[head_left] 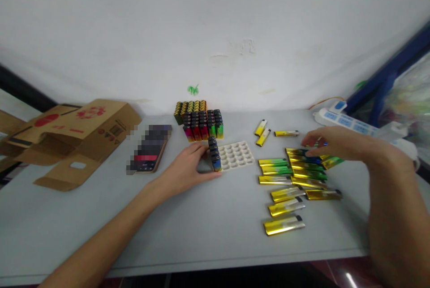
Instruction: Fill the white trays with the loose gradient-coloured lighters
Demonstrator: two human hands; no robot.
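A white slotted tray [239,154] lies mid-table with a short row of upright lighters [214,153] along its left edge. My left hand [186,169] rests beside that row, fingers curled against the tray's left side. My right hand [331,142] reaches over a pile of gold, green and blue lighters [302,169] lying flat on the right, its fingers closed on one or two lighters at the pile's far edge. Several more gold lighters [285,207] lie in a loose column nearer me.
A full block of upright lighters [200,120] stands behind the tray. A phone [151,149] and an opened cardboard box [67,138] lie to the left. Three loose lighters [268,133] lie behind the pile. A white power strip [346,120] sits far right, by the wall.
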